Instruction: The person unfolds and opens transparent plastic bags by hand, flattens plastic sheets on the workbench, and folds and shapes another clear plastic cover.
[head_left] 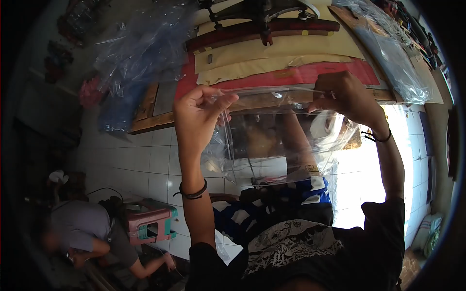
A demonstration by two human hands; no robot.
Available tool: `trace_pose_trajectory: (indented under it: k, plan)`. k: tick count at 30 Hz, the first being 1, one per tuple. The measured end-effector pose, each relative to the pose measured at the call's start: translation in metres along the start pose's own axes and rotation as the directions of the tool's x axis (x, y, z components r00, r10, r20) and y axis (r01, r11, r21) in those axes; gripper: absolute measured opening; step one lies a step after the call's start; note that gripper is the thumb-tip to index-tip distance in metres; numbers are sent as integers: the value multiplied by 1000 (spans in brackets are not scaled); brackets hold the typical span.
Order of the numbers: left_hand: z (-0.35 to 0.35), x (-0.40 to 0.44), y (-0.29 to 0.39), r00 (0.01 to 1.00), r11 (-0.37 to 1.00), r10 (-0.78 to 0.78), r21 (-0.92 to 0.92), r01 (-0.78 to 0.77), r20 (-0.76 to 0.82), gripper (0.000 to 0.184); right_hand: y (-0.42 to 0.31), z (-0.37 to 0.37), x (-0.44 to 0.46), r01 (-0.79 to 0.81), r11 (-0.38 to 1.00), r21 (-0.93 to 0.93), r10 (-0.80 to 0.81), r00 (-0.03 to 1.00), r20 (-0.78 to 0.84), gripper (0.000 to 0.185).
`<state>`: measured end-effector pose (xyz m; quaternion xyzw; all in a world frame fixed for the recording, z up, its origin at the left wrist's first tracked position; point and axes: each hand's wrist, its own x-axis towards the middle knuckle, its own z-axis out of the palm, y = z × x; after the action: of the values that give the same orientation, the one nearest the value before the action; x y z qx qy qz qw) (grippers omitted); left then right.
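Note:
A clear plastic bag (272, 140) hangs stretched between my two hands, over my lap and the table's front edge. My left hand (199, 109) pinches its upper left corner between thumb and fingers. At the upper right corner, my right hand (344, 99) is closed on the plastic, the knuckles facing up. Through the film I can see my legs and the tiled floor. Just beyond the hands is the table's red surface (286, 75), with a yellowish sheet (272, 56) lying on it.
A dark metal device with a long red bar (301, 25) stands at the table's far side. Piles of clear plastic (141, 53) lie at left and clear plastic sheets (398, 68) at right. A person (82, 223) bends down at lower left beside a pink and green stool (150, 223).

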<state>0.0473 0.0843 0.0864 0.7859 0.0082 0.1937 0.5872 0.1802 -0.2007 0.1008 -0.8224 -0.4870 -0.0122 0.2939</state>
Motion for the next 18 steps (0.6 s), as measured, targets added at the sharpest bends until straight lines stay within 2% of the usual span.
trace_pose_trajectory:
  k: [2, 4, 5, 7, 8, 9, 10, 14, 16, 17, 18]
  plan:
    - [0, 3, -7, 999, 983, -6, -182, 13, 38, 24, 6, -2, -1, 23, 999, 36, -23, 1000, -9, 29]
    - [6, 2, -10, 998, 997, 44, -59, -47, -50, 27, 17, 1, -4, 38, 994, 101, -39, 999, 11, 29]
    - [10, 2, -9, 993, 999, 40, 24, -38, -109, 27, 19, 1, -4, 78, 997, 8, -78, 996, 47, 26]
    - [11, 5, -6, 974, 983, 81, 181, -42, -210, 30, 23, 2, -6, 28, 1000, 8, -28, 999, 19, 25]
    - [8, 10, -9, 978, 989, 78, 139, -52, -192, 30, 26, 1, -6, 4, 1000, 5, -4, 1000, 3, 25]
    - [4, 16, -13, 981, 993, 79, 97, -62, -176, 30, 34, 0, -8, -76, 989, 127, 67, 995, 75, 21]
    - [1, 22, -16, 983, 996, 83, 54, -75, -164, 31, 37, -3, -10, -115, 981, 157, 107, 993, 58, 18]
    - [-6, 43, -38, 995, 977, 84, -201, -74, 45, 34, 29, -8, -20, -253, 934, 253, 260, 966, 7, 11]
    - [3, 42, -32, 996, 991, 82, -102, -85, -34, 35, 29, -6, -22, -316, 910, 269, 327, 945, 3, 10]
    - [8, 40, -29, 994, 995, 79, -51, -83, -74, 35, 35, -5, -23, -296, 922, 250, 304, 953, 5, 10]
    - [10, 39, -27, 997, 994, 56, -88, -60, -50, 36, 35, -5, -23, -347, 907, 241, 341, 938, 64, 10]
